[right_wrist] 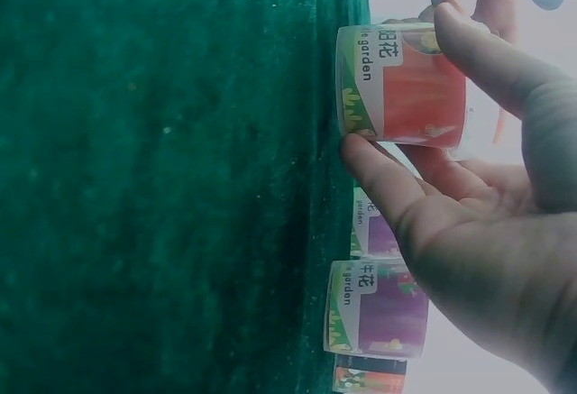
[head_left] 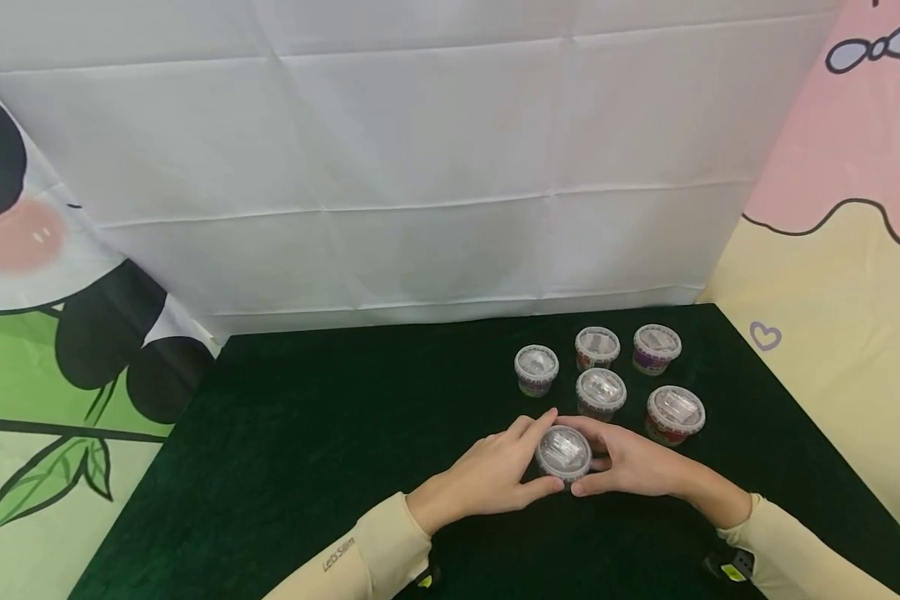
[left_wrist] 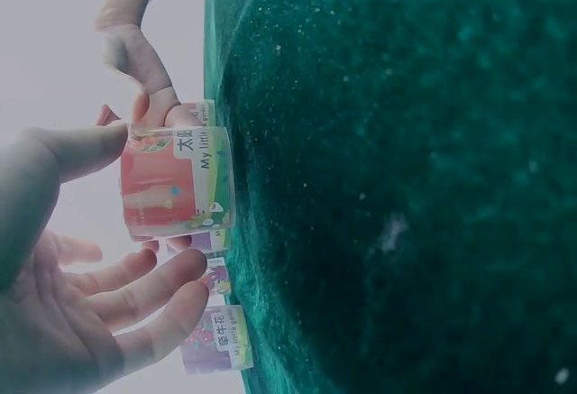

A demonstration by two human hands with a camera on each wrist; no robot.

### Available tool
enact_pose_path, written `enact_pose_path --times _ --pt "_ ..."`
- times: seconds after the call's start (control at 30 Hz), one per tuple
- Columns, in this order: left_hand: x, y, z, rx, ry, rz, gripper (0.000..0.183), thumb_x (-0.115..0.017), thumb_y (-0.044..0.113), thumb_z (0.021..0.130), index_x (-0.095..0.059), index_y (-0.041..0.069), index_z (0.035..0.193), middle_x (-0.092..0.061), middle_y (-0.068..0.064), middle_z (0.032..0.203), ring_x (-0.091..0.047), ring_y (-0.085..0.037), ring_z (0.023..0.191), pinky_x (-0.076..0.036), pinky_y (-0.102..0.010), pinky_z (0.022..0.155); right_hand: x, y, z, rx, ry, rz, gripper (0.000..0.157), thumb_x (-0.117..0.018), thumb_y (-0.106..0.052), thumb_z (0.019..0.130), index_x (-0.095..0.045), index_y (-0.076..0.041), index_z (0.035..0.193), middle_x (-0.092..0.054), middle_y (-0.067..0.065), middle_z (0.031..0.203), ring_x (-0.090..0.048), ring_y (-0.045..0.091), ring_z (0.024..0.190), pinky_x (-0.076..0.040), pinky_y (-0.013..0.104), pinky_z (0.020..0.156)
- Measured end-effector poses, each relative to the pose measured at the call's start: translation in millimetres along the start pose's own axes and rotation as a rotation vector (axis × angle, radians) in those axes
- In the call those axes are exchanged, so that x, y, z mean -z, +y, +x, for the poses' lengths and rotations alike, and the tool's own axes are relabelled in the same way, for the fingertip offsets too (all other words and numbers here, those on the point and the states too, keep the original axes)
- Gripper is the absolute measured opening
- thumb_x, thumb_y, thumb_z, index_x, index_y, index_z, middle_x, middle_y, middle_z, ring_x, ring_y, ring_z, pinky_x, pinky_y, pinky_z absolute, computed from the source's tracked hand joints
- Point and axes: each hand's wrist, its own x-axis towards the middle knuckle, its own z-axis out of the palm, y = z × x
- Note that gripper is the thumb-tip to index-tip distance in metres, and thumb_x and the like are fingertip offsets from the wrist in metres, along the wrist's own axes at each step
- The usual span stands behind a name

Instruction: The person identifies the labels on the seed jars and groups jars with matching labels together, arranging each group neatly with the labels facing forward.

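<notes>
A small clear-lidded plastic tub (head_left: 564, 452) stands between both hands at the front of the dark green table. In the left wrist view, the tub's side (left_wrist: 160, 191) carries a red label reading "My little garden". My left hand (head_left: 491, 471) has its thumb touching the near edge; its other fingers extend loosely along the far side. From the right, my right hand (head_left: 633, 460) grips the tub between thumb and fingers, as the right wrist view shows on its red wall (right_wrist: 419, 96). The lid hides the contents from above, and whether the base touches the cloth is unclear.
Several similar lidded tubs stand behind and to the right, including a nearby tub (head_left: 601, 392), a left tub (head_left: 536, 368) and a red-labelled tub (head_left: 675, 412). A white cloth (head_left: 420, 167) hangs behind the table (head_left: 330, 433); printed cloths flank it.
</notes>
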Motion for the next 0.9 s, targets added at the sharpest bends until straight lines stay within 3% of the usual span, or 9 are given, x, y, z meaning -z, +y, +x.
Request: enact_pose_path --times 0.27,0.43,0.53,0.7,0.9 --pt "6.6 -1.9 -8.5 0.024 0.033 -0.046 0.081 -0.059 0.055 0.099 -0.027 0.014 0.161 -0.055 -0.008 0.132 -0.058 -0.007 0.097 -0.051 -0.018 0.079 -0.5 -5 4 0.011 0.000 0.079 0.081 -0.078 -0.014 0.091 -0.029 -0.005 0.156 -0.047 0.020 0.145 -0.057 0.023 0.124 -0.053 0.033 0.097" --pt "13.9 -4.8 -14.0 0.023 0.065 -0.085 0.078 -0.060 0.055 0.098 -0.034 0.013 0.158 -0.055 -0.004 0.125 -0.060 -0.010 0.091 -0.049 -0.016 0.073 1.4 -18 9 0.024 -0.005 0.084 0.081 -0.078 -0.014 0.091 -0.030 -0.006 0.155 -0.048 0.019 0.144 -0.056 0.029 0.126 -0.053 0.033 0.097" --pt "18.0 -7.3 -17.4 0.024 0.089 -0.111 0.077 -0.059 0.055 0.099 -0.033 0.013 0.158 -0.054 -0.003 0.128 -0.061 -0.012 0.097 -0.050 -0.017 0.075 3.5 -26 14 0.038 -0.014 0.078 0.081 -0.079 -0.014 0.091 -0.030 -0.007 0.155 -0.050 0.017 0.143 -0.057 0.030 0.125 -0.054 0.034 0.095" --pt "27.9 -9.4 -22.7 0.010 0.155 -0.151 0.076 -0.058 0.053 0.100 -0.030 0.016 0.160 -0.050 -0.002 0.133 -0.061 -0.013 0.108 -0.053 -0.021 0.083 7.1 -38 24 0.056 -0.022 0.071 0.083 -0.078 -0.014 0.091 -0.028 -0.010 0.157 -0.051 0.016 0.142 -0.061 0.031 0.117 -0.057 0.037 0.091" --pt "39.1 -16.7 -25.1 -0.028 0.272 -0.181 0.073 -0.061 0.045 0.101 -0.028 0.019 0.160 -0.046 -0.003 0.139 -0.060 -0.021 0.106 -0.058 -0.031 0.077 8.7 -52 41 0.074 0.005 0.126 0.088 -0.077 -0.011 0.092 -0.021 -0.008 0.160 -0.048 0.021 0.146 -0.060 0.033 0.118 -0.057 0.039 0.090"
